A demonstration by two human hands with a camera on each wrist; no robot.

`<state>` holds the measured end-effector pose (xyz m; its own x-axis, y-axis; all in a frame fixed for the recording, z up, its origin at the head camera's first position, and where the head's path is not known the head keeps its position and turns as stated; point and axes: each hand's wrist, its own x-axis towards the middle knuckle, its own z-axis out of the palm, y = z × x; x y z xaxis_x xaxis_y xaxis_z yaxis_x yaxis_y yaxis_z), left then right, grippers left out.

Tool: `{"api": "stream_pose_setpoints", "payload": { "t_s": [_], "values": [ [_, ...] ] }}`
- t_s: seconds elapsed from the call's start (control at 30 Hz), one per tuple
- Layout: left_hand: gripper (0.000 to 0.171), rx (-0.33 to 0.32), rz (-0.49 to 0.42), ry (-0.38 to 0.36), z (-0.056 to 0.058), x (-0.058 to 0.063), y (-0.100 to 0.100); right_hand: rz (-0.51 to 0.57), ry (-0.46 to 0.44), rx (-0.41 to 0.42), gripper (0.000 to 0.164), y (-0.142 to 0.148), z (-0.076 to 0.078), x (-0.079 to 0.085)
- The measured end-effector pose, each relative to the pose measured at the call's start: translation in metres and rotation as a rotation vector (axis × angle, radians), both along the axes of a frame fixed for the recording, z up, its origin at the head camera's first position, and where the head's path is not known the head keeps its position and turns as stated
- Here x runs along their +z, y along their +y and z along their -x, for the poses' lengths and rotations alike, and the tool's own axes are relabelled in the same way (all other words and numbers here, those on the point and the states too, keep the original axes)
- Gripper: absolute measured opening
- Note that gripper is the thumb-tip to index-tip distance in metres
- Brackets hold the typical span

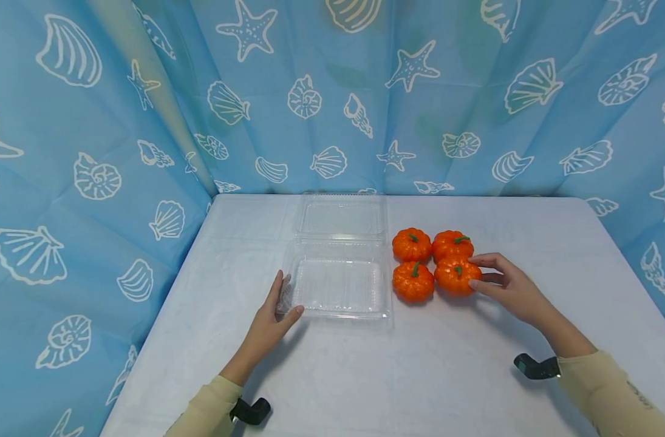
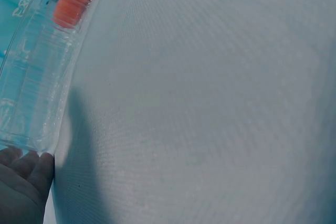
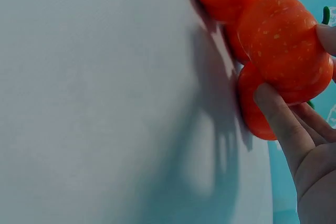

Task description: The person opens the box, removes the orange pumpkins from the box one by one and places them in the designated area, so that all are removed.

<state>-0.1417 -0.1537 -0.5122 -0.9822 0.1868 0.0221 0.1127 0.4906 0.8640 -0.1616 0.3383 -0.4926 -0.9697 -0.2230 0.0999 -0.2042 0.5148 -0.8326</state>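
Observation:
My right hand (image 1: 509,288) holds a small orange toy pumpkin (image 1: 455,277) with a green stem, thumb and fingers on its right side. In the right wrist view that pumpkin (image 3: 286,48) stands tilted in front of the others, its underside edge toward the camera. Three similar pumpkins sit close by: one behind it (image 1: 452,245), one to its left (image 1: 413,282) and one at the back left (image 1: 411,245). My left hand (image 1: 269,328) rests at the left end of a clear plastic clamshell box (image 1: 337,312), fingers fairly straight along its side and thumb near the front corner.
The box's lid (image 1: 340,215) lies folded back toward the curtain. A white cloth covers the table (image 1: 409,376). Blue curtains (image 1: 310,121) with shell prints rise behind and at both sides. Dark wrist cameras (image 1: 535,366) sit at both sleeves.

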Motion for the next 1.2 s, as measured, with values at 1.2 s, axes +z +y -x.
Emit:
{"api": "stream_pose_setpoints", "payload": {
  "t_s": [1.2],
  "values": [
    [0.084,-0.005,-0.080,-0.011,0.001,0.004,-0.005,-0.063,-0.060,-0.018,0.054,0.010,-0.002,-0.010]
  ]
}}
